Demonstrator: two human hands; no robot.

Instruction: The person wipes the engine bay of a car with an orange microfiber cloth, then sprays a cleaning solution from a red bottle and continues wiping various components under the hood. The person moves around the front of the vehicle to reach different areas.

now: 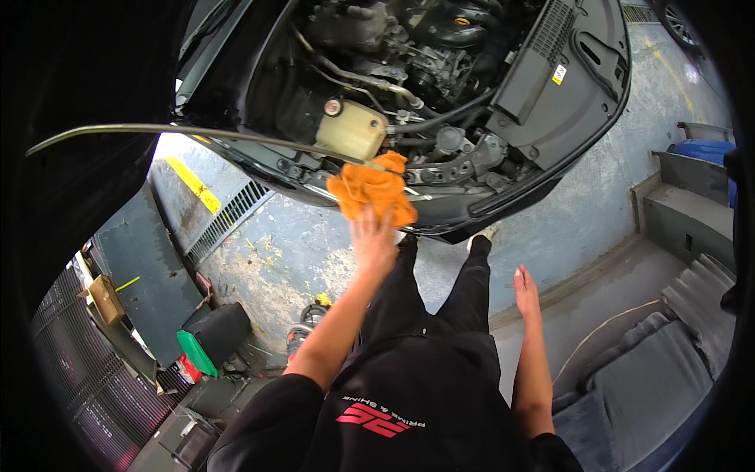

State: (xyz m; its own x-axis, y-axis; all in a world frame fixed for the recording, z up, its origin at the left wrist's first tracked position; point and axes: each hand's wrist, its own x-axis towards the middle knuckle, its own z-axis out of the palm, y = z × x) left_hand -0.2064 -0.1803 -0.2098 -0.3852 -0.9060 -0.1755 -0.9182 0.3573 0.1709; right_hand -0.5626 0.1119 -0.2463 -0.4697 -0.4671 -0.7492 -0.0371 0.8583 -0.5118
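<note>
My left hand (372,240) reaches forward and presses its fingers onto a crumpled orange cloth (371,190). The cloth lies over the front edge of an open car engine bay, partly hiding that edge and the parts under it. Just beyond it sits a yellowish plastic fluid reservoir (351,130) with a round cap. A thin metal rod (228,134) runs from the left and passes behind or under the cloth; its far end is hard to make out. My right hand (525,289) hangs at my side, seen edge-on, fingers stretched out, with nothing in it.
Above the reservoir is the engine (440,63) with hoses. At left are a floor grate (226,220), a dark bin with a green edge (206,346) and a grey panel (145,275). Dark mats (649,393) lie at lower right, beside a grey step (684,216).
</note>
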